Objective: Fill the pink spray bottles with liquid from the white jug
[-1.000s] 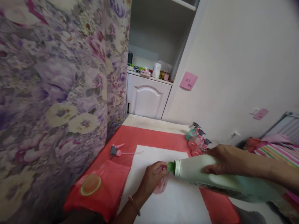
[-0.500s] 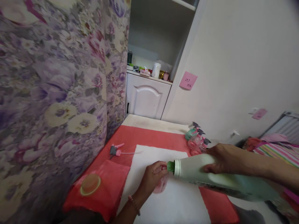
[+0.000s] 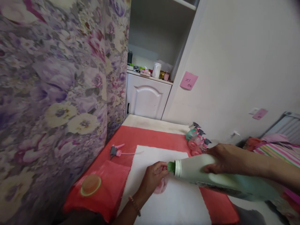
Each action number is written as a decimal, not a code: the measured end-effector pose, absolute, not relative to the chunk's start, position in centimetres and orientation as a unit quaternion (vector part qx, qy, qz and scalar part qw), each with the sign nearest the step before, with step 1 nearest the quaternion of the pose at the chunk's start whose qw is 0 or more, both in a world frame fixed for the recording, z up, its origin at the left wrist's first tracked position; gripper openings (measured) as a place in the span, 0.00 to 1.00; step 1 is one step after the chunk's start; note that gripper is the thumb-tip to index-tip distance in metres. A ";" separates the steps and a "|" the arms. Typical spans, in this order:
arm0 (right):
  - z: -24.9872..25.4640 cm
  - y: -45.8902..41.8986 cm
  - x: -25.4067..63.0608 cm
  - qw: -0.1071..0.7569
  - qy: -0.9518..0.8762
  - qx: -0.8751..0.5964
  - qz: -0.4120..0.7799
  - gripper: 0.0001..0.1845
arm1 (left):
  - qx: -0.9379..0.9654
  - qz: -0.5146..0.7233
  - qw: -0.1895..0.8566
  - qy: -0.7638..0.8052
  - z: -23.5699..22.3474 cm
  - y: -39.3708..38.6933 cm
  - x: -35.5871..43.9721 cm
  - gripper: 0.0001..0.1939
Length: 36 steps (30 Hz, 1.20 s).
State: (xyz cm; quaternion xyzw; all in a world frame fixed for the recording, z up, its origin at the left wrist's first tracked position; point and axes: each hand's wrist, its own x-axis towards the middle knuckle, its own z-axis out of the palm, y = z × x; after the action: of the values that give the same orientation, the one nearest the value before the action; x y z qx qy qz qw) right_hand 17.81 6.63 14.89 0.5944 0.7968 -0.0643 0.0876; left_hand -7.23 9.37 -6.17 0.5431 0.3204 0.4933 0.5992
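My right hand (image 3: 221,159) grips a large pale green jug (image 3: 217,179), tipped on its side with its green spout (image 3: 171,166) pointing left. The spout meets the mouth of a small pink bottle (image 3: 161,184), which my left hand (image 3: 152,178) wraps around on the white cloth (image 3: 171,203). The little bottle is mostly hidden by my fingers.
The white cloth lies on a red cover (image 3: 140,137). A loose spray head (image 3: 116,151) with its tube lies to the left; a round cap (image 3: 91,185) rests on a red bag. Several small spray bottles (image 3: 196,140) stand by the wall. A floral curtain (image 3: 53,93) hangs on the left.
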 end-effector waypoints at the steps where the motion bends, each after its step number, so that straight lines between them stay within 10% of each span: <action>1: 15.0 6.6 17.7 0.097 0.797 0.592 -0.066 0.27 | 0.543 0.494 0.599 0.321 -6.1 9.4 -7.2 0.10; 36: 15.9 6.4 16.4 0.134 0.789 0.597 -0.065 0.26 | 0.545 0.491 0.594 0.331 -6.2 9.4 -7.2 0.10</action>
State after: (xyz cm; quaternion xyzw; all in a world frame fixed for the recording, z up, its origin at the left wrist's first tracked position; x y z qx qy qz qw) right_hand 16.38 6.42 15.87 0.5966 0.7886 -0.0647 0.1339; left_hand -7.18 9.41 -6.20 0.5455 0.3309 0.4905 0.5936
